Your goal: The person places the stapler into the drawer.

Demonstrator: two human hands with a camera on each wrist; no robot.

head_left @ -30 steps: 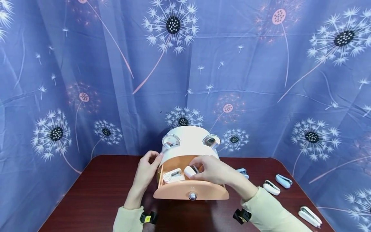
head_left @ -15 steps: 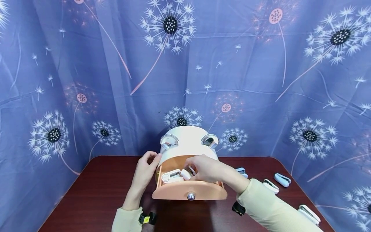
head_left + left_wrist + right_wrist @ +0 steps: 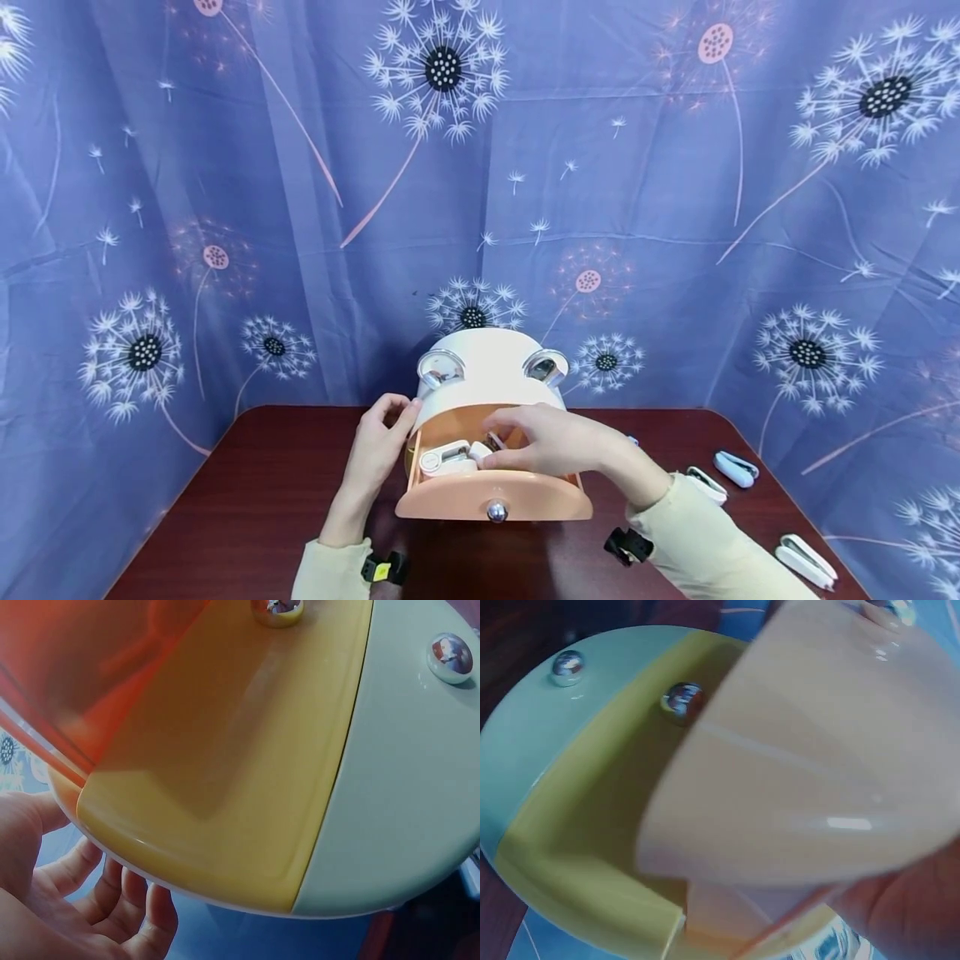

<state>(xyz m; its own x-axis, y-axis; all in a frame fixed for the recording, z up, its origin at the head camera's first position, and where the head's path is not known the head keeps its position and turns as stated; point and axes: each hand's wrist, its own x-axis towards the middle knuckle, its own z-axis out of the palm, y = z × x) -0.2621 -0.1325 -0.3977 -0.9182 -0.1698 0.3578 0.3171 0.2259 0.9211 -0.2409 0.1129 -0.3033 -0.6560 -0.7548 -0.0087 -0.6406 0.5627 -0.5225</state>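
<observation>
A white rounded case [image 3: 480,358] has its top peach drawer [image 3: 450,503] pulled out. Inside lies a white mini stapler [image 3: 444,461]; a second white stapler [image 3: 480,451] sits beside it, partly hidden by my right hand [image 3: 551,442]. That hand reaches into the drawer, thumb and fingers extended and spread around the second stapler. In the right wrist view, the drawer front hides the fingers. My left hand [image 3: 382,437] rests against the case's left side; in the left wrist view its thumb and fingertips touch the rim, below the yellow drawer front [image 3: 225,772].
On the brown table [image 3: 285,492], a blue stapler [image 3: 736,469] and white staplers [image 3: 806,560] lie at the right. Another white stapler [image 3: 707,483] is partly behind the right sleeve. A green drawer front [image 3: 405,772] adjoins the yellow one. A blue curtain [image 3: 300,167] hangs behind.
The second stapler has moved left and down, beside the first. My right thumb and fingers have straightened and spread. The left hand has kept its place.
</observation>
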